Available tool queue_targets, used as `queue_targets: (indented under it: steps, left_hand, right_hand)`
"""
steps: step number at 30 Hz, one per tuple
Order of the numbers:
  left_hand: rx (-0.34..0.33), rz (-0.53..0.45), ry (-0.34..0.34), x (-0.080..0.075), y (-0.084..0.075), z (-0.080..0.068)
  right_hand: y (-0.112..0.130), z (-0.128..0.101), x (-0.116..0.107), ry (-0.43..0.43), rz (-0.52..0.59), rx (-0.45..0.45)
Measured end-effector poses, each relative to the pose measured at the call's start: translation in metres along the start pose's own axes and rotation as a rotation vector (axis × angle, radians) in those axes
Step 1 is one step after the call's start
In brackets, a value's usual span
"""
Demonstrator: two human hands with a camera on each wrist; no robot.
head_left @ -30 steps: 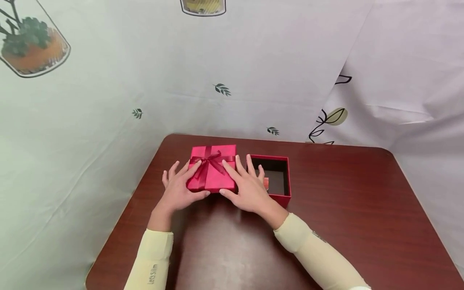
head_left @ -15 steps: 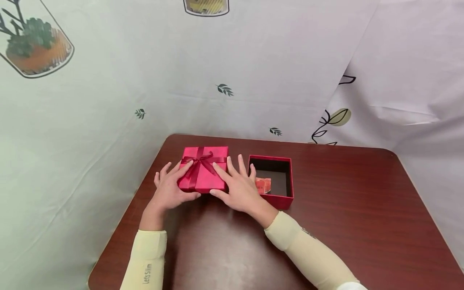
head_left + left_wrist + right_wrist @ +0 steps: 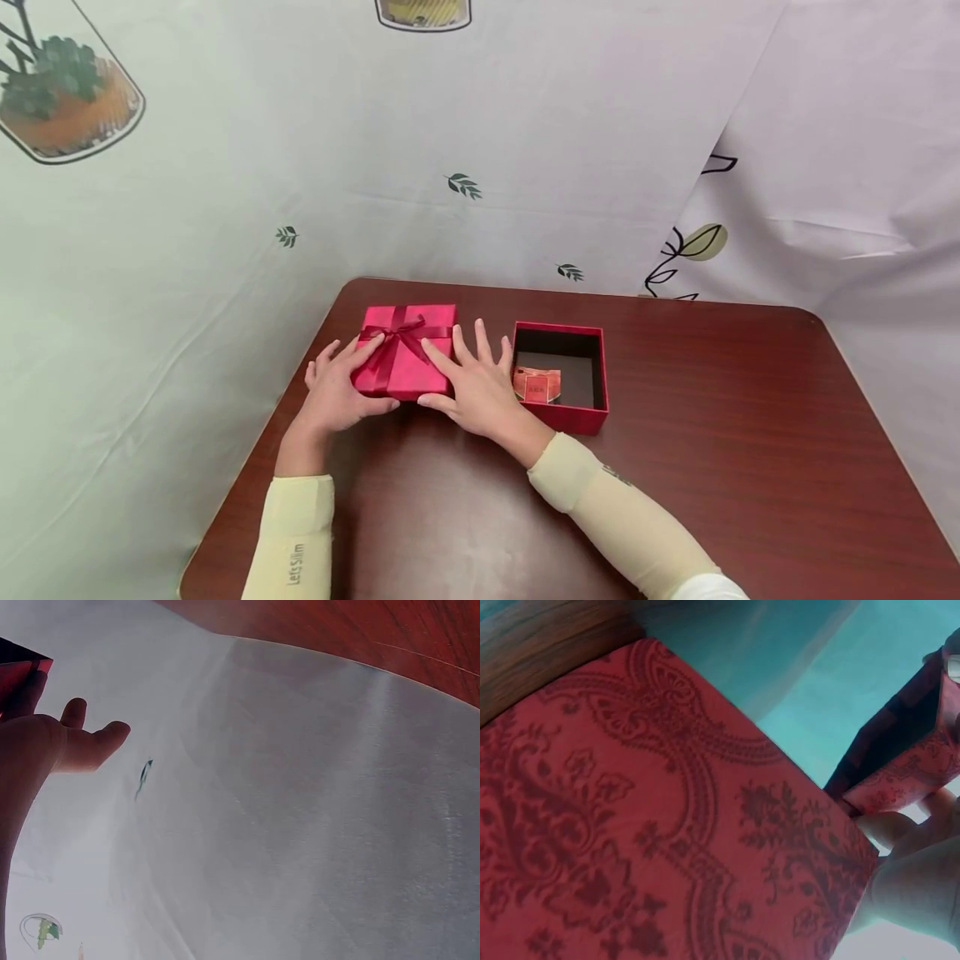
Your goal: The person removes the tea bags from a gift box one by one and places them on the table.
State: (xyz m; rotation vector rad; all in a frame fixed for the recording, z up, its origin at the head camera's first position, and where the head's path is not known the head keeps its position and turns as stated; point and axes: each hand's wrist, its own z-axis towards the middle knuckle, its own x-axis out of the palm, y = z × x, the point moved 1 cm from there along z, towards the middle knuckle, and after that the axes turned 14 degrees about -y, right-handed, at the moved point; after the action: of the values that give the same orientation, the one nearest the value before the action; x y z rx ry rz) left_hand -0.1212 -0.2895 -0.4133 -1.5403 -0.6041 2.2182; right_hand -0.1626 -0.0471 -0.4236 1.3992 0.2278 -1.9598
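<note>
A pink-red gift box lid point(image 3: 405, 372) with a dark red ribbon bow is held at the left of the table. My left hand point(image 3: 336, 389) grips its left side, index finger on top and thumb at the front edge. On the opposite side my right hand point(image 3: 480, 387) holds the lid likewise, other fingers spread toward the box. The lid's hollow, dark underside shows in the right wrist view, beside the patterned red wall of the box base point(image 3: 667, 825). That base stands uncovered just right of my right hand, with a small orange-red card point(image 3: 540, 385) in its front left corner.
The dark red-brown wooden table point(image 3: 712, 433) has rounded corners. Pale fabric point(image 3: 525, 167) printed with leaves and plant jars hangs behind it and along the left side. The box base is close to my right fingers.
Both hands have moved left together, carrying the lid away from the box base. More of the card inside the base now shows. The base stays in place.
</note>
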Motion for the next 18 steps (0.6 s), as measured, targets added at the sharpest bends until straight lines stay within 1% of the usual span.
queue_targets:
  steps: [3,8,13,18]
  left_hand:
    - [-0.022,0.004,0.004,-0.002,0.004,0.0]
    - [-0.061,0.017,0.03,-0.002,0.01,-0.002]
    - [-0.08,0.022,0.055,0.001,0.016,-0.001]
    - [-0.098,0.036,0.078,0.006,0.02,0.002]
  right_hand:
    - [0.003,0.003,0.004,0.011,0.013,0.008]
    - [0.008,0.005,0.011,0.058,0.019,0.032]
    - [0.011,0.005,0.019,0.097,0.041,0.065]
    - [0.011,0.004,0.027,0.111,0.033,0.092]
